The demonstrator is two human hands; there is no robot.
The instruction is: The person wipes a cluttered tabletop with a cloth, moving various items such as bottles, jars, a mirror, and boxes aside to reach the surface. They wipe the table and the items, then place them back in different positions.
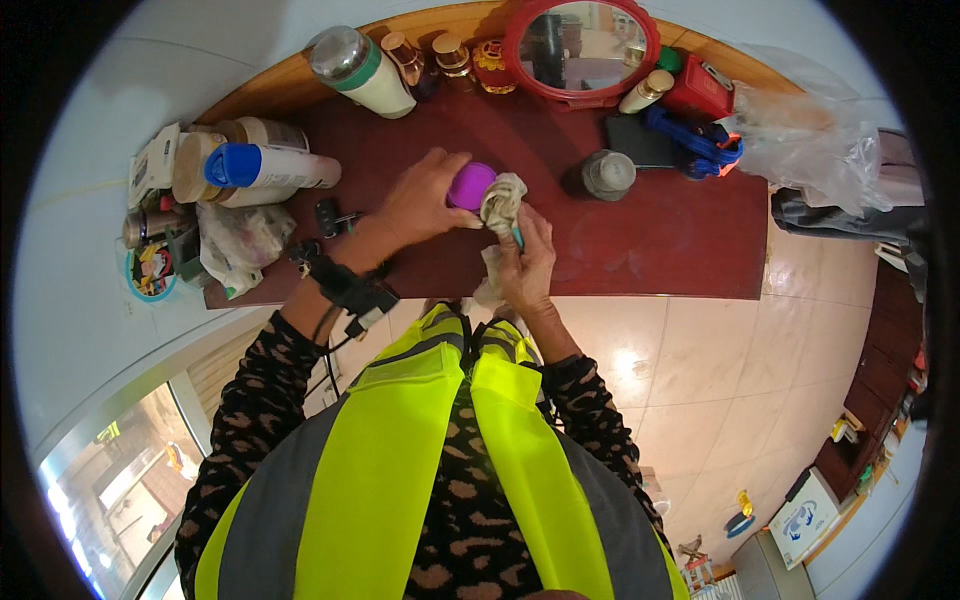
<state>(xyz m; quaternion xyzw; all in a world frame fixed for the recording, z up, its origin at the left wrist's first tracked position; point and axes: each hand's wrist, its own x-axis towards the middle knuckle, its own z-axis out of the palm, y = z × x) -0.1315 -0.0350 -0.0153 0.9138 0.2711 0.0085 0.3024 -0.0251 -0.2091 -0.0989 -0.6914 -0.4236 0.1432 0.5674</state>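
Over the front part of the dark red tabletop (675,247), my left hand (420,199) grips a round purple object (471,186), perhaps a lid or small cup. A bunched, pale, dirty cloth (503,201) is in my right hand (529,259), right beside the purple piece. Something teal (518,238) shows between the right fingers, mostly hidden. Part of the cloth hangs below that hand near the table's front edge. Farther right stands a jar with a greyish lid (609,175).
At the back are a green-collared jar (364,71), small gold-capped bottles (454,60) and a red-framed mirror (581,52). A blue-capped spray can (274,166), keys (330,219) and a plastic bag (247,236) lie left. Blue straps (694,142) and clear plastic (814,146) are right.
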